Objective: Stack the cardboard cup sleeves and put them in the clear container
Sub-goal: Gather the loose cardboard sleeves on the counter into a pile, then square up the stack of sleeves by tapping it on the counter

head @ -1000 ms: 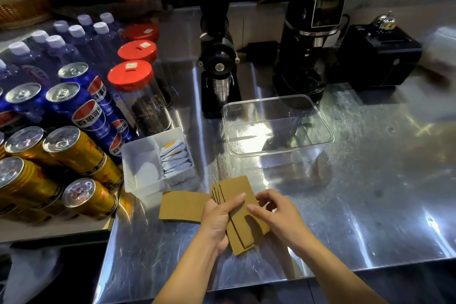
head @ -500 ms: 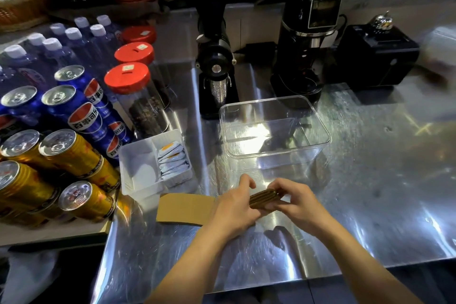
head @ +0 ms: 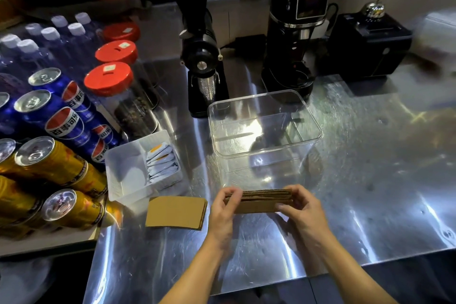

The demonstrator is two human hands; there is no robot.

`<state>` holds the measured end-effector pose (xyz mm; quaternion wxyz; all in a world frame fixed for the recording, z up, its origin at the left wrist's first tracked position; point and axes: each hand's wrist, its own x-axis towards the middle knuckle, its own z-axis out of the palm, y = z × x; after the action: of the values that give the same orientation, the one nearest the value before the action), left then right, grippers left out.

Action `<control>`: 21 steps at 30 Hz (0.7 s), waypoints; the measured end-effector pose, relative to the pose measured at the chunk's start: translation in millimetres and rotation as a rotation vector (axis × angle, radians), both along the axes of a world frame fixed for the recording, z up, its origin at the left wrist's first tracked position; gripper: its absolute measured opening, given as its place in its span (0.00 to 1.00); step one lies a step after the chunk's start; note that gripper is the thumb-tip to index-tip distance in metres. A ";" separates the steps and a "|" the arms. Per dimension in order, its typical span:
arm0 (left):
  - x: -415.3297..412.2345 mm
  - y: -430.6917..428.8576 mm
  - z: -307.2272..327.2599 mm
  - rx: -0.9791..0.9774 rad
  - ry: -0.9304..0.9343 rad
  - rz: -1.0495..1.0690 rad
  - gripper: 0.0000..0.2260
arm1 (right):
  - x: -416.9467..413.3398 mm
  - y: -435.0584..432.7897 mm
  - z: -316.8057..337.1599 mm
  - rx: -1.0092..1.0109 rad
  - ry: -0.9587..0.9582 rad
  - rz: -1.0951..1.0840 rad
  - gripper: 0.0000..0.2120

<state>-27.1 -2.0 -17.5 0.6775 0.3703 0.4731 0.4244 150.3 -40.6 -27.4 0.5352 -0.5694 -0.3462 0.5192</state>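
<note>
Sleeves [head: 259,201] now sit as one squared-up stack held lengthwise between our two hands, just above the bench [head: 370,180] and just in front of the clear container [head: 265,131]. A second ago they lay fanned and flat on the steel under our hands; half a second ago we had them gathered on edge, and since then the bundle has turned so its long side runs left to right. We see the brown corrugated edges layered on top and one plain brown face toward us. Our left hand [head: 225,207] caps the left end, its fingers [head: 233,192] curled and pressed against the cardboard. Our right hand [head: 302,207] pinches the right end, thumb on the near face and fingers wrapped over the top edge. One more sleeve [head: 176,212] has stayed where it was, flat on the bench to the left of our left hand, apart from the stack and just in front of a white tray [head: 123,170] that holds sachets. The container stands open with nothing brown inside. Cans [head: 56,163] crowd the left side; two black grinders [head: 296,32] stand behind the container.
</note>
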 end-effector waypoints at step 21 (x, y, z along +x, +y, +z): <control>20.9 12.1 -3.2 0.043 0.021 0.156 0.05 | -36.9 18.2 20.0 -0.038 0.031 -0.331 0.11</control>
<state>-6.2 10.1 -20.7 0.6293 0.3511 0.4982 0.4822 113.4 -22.4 -7.4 0.6078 -0.6204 -0.2293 0.4393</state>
